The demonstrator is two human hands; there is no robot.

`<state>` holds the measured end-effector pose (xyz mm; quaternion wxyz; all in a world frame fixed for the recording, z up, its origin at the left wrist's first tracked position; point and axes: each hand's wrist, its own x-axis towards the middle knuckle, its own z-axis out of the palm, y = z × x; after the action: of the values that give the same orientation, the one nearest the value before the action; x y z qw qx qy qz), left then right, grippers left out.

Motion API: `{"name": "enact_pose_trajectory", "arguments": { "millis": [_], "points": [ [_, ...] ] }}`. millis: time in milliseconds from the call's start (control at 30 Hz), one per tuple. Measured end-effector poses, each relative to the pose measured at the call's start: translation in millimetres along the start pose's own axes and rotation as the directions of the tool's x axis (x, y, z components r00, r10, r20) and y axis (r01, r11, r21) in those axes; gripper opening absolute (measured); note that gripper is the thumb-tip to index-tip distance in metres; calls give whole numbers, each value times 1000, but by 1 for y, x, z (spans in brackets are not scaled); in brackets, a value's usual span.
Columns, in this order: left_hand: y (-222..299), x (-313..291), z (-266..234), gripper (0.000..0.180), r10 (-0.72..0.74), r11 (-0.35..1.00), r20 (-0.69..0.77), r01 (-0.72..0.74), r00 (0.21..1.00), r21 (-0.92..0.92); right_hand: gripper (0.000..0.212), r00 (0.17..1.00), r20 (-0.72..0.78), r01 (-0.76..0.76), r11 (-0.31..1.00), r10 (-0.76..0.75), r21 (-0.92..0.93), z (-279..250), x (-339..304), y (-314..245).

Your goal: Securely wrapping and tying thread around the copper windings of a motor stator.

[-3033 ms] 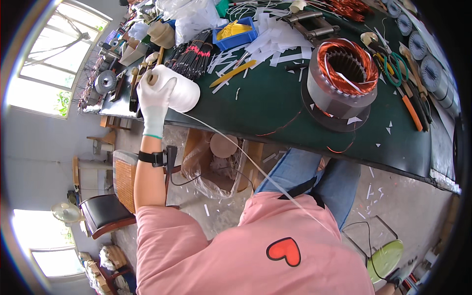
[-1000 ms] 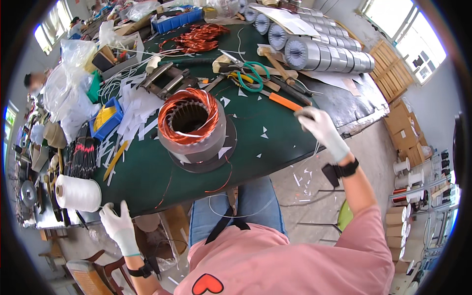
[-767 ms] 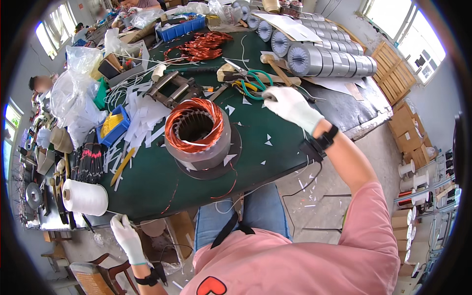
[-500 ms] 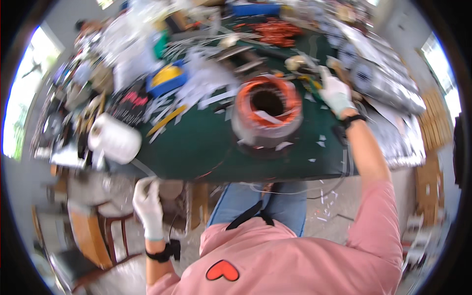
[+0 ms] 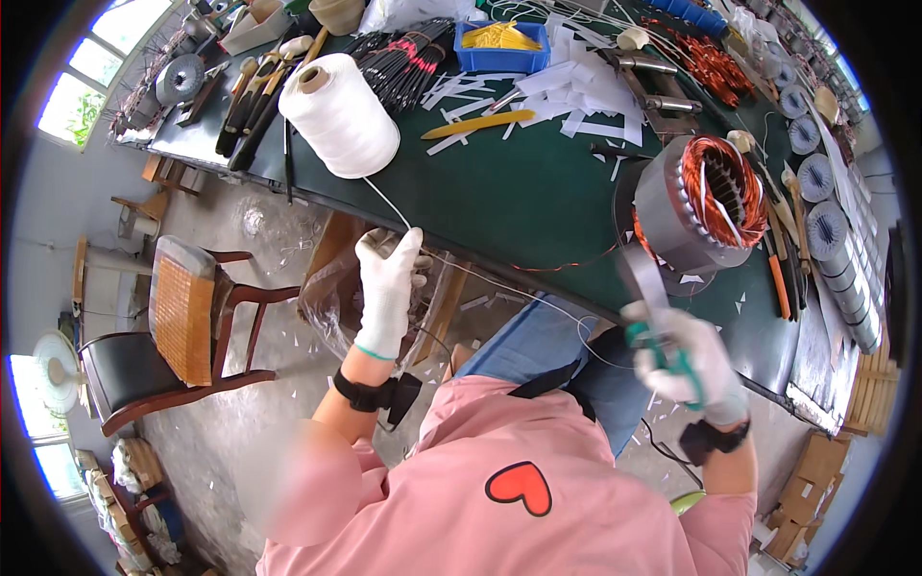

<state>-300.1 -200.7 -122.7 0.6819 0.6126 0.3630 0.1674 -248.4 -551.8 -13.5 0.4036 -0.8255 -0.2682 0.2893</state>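
Observation:
My left hand (image 5: 389, 278), in a white glove, pinches a white cord (image 5: 389, 203) at the table's front edge. That cord runs down from a large white spool (image 5: 344, 117) lying on the table, and its slack (image 5: 514, 289) loops across my lap to the right. Scissors with green handles (image 5: 684, 376) are in my gloved right hand (image 5: 706, 360), blades pointing up and blurred by motion. Just beyond them stands a motor stator (image 5: 663, 213), a grey metal ring with orange copper windings (image 5: 698, 187) and white strips in it.
A yellow flat tool (image 5: 477, 125) and cut white paper strips (image 5: 576, 91) lie on the green tabletop (image 5: 480, 202). Behind are a blue bin (image 5: 501, 60) and black sleeved bundles (image 5: 408, 62). Metal rolls (image 5: 826, 230) line the right side; a chair (image 5: 182, 312) stands left.
The view has swung, so the table sits tilted. My right hand has come back from the tools at the table's right side and now holds scissors near my lap. My left hand remains by the cord.

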Motion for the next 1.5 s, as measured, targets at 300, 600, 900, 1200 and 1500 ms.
{"name": "enact_pose_trajectory", "arguments": {
  "millis": [300, 600, 900, 1200, 1500],
  "points": [
    [-12, -16, -64, 25, 25, 953, 182, -79, 983, 294, 73, 894, 429, -178, 781, -126, 599, 98, 89, 6],
    [-10, -4, -17, 33, -90, 987, 451, 139, 888, -76, 67, 910, 397, -271, 555, -118, 787, 104, 106, -13],
    [11, -42, -64, 13, 608, 612, 264, -654, 749, 445, 53, 833, 514, -323, 573, -207, 753, 133, 125, -2],
    [27, -17, -71, 13, 617, 781, 287, -615, 733, -110, 65, 790, 405, -171, 468, -462, 867, 144, 147, -44],
    [40, 21, -72, 24, 695, -10, 688, -955, 207, 297, 71, 858, 270, -98, 378, -437, 921, 159, 118, -24]
  ]
}}
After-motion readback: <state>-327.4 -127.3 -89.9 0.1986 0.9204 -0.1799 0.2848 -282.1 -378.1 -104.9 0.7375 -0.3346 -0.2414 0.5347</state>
